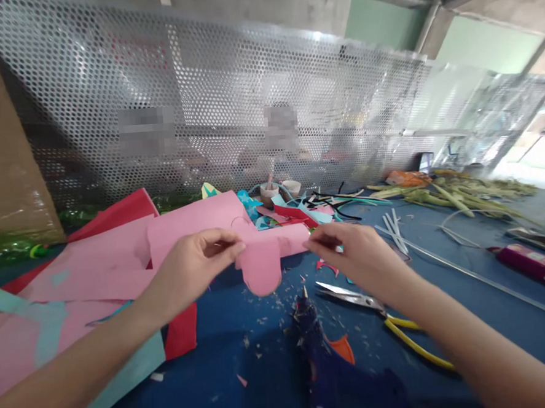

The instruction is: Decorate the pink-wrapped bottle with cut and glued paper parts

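Between my two hands a pink paper cutout (263, 266) is held up above the table, with a rounded tab hanging down from it. My left hand (206, 257) pinches its left side between thumb and fingers. The far right end is gripped in the fingertips of my right hand (344, 246). Below the cutout lies a dark blue glue gun (311, 337) with an orange trigger (342, 348), its nozzle pointing away from me. Scissors (352, 296) with yellow handles rest partly under my right forearm, blades apart.
Pink sheets (104, 257) and red sheets (181, 332) are piled at the left. White glue sticks (395, 230), a purple tool (535, 265) and pale green strips (466, 192) lie at the right. Small cups (269, 194) stand before a perforated metal screen (229, 96). Scraps litter the blue tabletop (218, 379).
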{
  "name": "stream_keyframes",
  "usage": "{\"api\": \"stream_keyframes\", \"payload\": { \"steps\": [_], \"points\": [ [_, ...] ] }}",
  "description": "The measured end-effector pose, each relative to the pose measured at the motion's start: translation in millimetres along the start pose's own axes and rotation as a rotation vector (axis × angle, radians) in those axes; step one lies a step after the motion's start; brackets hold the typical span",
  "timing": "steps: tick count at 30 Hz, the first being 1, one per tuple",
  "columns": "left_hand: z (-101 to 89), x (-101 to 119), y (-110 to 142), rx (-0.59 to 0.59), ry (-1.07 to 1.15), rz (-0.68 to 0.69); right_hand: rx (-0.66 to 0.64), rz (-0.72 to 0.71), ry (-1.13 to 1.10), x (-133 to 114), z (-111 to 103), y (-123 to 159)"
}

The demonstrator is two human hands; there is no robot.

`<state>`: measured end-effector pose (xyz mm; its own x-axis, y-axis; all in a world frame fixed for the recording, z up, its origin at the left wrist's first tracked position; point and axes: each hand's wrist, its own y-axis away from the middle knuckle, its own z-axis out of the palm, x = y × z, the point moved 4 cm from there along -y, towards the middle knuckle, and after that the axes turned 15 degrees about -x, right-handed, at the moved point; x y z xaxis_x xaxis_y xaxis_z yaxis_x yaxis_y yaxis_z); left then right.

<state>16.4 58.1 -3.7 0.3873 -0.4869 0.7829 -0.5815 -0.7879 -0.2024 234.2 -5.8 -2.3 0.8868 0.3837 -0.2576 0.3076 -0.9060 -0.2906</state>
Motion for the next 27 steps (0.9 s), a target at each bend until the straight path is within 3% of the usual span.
{"api": "stream_keyframes", "payload": {
  "steps": [2,4,5,7,9,15,21,27],
  "points": [
    [-7.0,-16,-7,-0.032,0.148,-0.104,-0.282,0.094,0.023,-1,13,9],
    [-12.0,-27,-12,-0.115,0.234,-0.170,-0.421,0.085,0.124,-16,27,28],
    [-13.3,-31,-14,-0.182,0.261,-0.198,-0.376,0.058,0.220,-27,31,39],
    [-15.6,-35,-15,-0.314,0.251,-0.240,-0.155,-0.056,0.417,-49,32,63],
    [-18.7,-34,-14,-0.417,0.188,-0.272,-0.050,-0.165,0.527,-60,32,87],
    [-25.9,-34,-12,-0.565,0.000,-0.338,-0.100,-0.234,0.619,-43,41,117],
    [-23.8,-46,-12,-0.552,-0.071,-0.291,-0.180,-0.051,0.330,-29,53,113],
    [-2.0,-45,-13,-0.356,-0.164,-0.153,-0.014,0.185,-0.006,-11,3,88]
  ]
}}
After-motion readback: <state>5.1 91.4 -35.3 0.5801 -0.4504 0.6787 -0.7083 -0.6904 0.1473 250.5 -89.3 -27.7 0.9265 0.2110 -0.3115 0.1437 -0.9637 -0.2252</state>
